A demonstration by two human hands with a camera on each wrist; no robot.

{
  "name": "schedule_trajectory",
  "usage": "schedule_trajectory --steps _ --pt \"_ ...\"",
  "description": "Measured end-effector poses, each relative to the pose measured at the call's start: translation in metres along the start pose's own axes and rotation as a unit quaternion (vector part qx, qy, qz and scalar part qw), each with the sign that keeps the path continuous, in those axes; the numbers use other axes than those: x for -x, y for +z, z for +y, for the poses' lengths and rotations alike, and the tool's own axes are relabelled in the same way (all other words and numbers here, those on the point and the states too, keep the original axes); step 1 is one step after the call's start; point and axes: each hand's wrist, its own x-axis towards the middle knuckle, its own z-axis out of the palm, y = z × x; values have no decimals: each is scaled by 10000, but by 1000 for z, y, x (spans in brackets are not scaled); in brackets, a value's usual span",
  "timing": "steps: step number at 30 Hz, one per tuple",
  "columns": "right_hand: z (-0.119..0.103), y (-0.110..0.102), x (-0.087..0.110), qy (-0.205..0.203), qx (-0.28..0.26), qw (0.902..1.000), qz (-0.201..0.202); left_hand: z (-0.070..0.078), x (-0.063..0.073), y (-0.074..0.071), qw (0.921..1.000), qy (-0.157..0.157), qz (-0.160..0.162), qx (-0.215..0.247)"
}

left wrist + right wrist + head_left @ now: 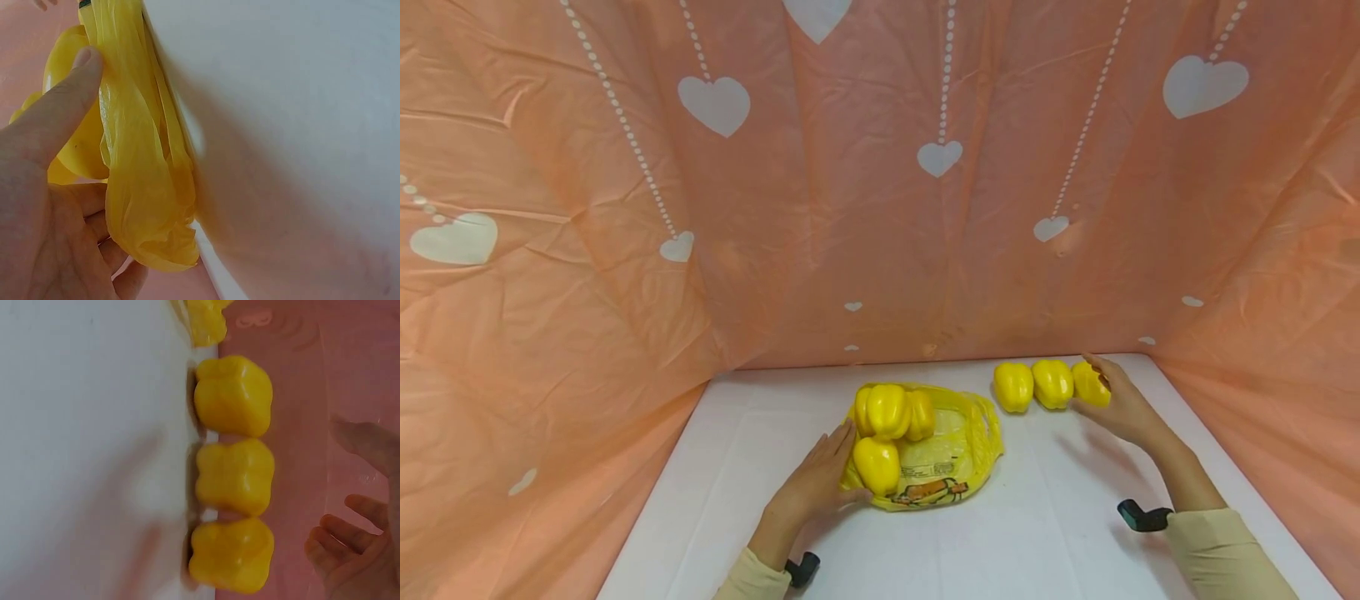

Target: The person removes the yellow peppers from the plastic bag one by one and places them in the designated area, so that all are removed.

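Note:
A yellow plastic bag [981,467] with printed pictures lies on the white table, several yellow bell peppers [877,467] at its left end. My left hand [820,475] holds that end; in the left wrist view its thumb rests along the bag [137,125] and the fingers curl behind it, partly hidden. Three more yellow bell peppers [1013,387] stand in a row at the back right. Over the rightmost bell pepper [1087,383] reaches my right hand [1120,408], thumb and fingers spread. The right wrist view has this hand [356,544] beside the row, apart from the peppers, holding nothing.
The white tabletop [1015,533] spreads in front of the bag. Around it hangs a peach cloth [880,250] with white hearts, close behind the row of peppers. Black wrist devices [1142,517] sit below both hands.

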Motion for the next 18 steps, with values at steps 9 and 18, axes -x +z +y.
schedule_trajectory --steps 9,18 --pt "-32 21 -5 -84 -261 9996 -82 2 1 -1 10000 -4 -21 43" --pt "-54 40 -8 -216 -241 9993 -170 2 0 0 10000 -14 -32 -25"
